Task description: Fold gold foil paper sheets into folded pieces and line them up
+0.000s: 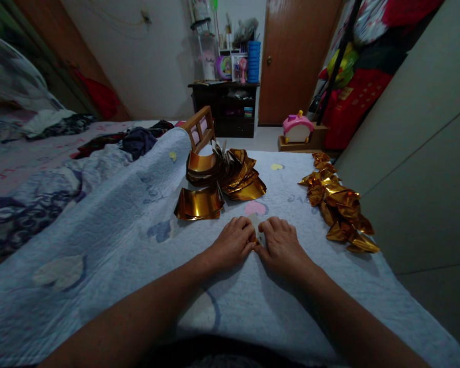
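Note:
My left hand and my right hand meet low over the blue bedspread, fingers bent inward. Between them they pinch one sheet of foil paper, its pale side up and a bit of gold at the fingertips. Most of that sheet is hidden by my fingers. Beyond my left hand lie curved stacks of flat gold foil paper, fanned out in overlapping bunches. On the right, a long pile of folded gold foil pieces runs along the bedspread's edge, apart from my right hand.
The bedspread with heart prints covers the surface under my arms and rises in a ridge at left. A wooden rail stands at the far edge. A pink toy, dark cabinet and door are beyond. A pale panel borders the right.

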`<state>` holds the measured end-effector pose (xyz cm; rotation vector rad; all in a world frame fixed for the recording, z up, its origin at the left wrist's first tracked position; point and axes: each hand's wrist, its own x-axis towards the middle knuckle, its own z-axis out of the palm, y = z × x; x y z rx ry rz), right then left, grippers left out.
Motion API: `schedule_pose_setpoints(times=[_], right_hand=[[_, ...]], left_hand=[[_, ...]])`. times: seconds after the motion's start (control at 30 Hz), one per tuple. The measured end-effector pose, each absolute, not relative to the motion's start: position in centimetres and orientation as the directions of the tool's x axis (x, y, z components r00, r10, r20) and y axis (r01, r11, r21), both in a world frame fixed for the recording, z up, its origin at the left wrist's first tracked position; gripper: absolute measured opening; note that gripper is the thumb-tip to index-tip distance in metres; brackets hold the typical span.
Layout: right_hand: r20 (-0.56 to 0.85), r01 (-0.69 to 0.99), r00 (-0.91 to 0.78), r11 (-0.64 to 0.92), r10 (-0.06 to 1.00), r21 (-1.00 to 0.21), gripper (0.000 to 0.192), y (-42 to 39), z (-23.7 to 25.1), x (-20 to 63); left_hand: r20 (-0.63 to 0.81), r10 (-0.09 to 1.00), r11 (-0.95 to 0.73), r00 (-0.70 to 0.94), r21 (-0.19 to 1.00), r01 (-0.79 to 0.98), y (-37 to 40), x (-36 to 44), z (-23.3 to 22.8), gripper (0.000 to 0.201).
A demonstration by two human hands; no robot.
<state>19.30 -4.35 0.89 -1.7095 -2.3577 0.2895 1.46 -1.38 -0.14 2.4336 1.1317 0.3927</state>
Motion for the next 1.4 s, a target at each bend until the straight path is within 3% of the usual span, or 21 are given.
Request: schedule_pose_setpoints(times=[0.3, 0.5, 0.57, 0.77, 0.97, 1.07, 1.27, 1.4], right_hand=[[0.045, 0.876, -0.330, 0.323, 0.943, -0.359, 0.045, -3.8, -0.3, 20.7], [-0.046, 0.878, -0.340, 0.299, 0.939, -0.373, 0.060, -3.4, -0.4, 21.6], [-0.054, 0.877, -0.346, 0.302, 0.937, -0.374, 0.062, -3.3, -0.5, 21.7], [0.037, 0.803, -0.426, 0.396, 0.904, -0.445, 0.073, -3.0, -0.8, 22.2], [0.097, 0.740, -0.399, 0.383, 0.912, -0.552, 0.091, -2.6, -0.1, 22.0], [0.108, 0.699, -0.387, 0.367, 0.916, -0.613, 0.099, -2.5, -0.3, 21.8], [0.130, 0.598, -0.387, 0.356, 0.913, -0.718, 0.096, -2.3, -0.6, 21.3], [0.092, 0.571, -0.396, 0.323, 0.914, -0.755, 0.078, -2.5, 0.0, 20.9]], left_hand=[[0.073, 0.790, -0.562, 0.609, 0.484, 0.671, -1.5, 1.4, -0.4, 0.005], [0.079, 0.788, -0.569, 0.611, 0.474, 0.672, -1.6, 1.4, -0.5, 0.011], [0.096, 0.785, -0.574, 0.612, 0.485, 0.660, -1.6, 1.3, -0.7, 0.021], [0.184, 0.802, -0.570, 0.568, 0.520, 0.636, -1.2, 1.0, -1.4, 0.074], [0.269, 0.757, -0.612, 0.596, 0.611, 0.502, -0.9, 0.8, -0.8, 0.093], [0.349, 0.727, -0.658, 0.591, 0.601, 0.453, -1.1, 0.8, -0.7, 0.100], [0.473, 0.654, -0.754, 0.590, 0.467, 0.462, -1.6, 1.0, -0.8, 0.103], [0.505, 0.609, -0.793, 0.611, 0.410, 0.451, -1.5, 1.1, -1.1, 0.095]])
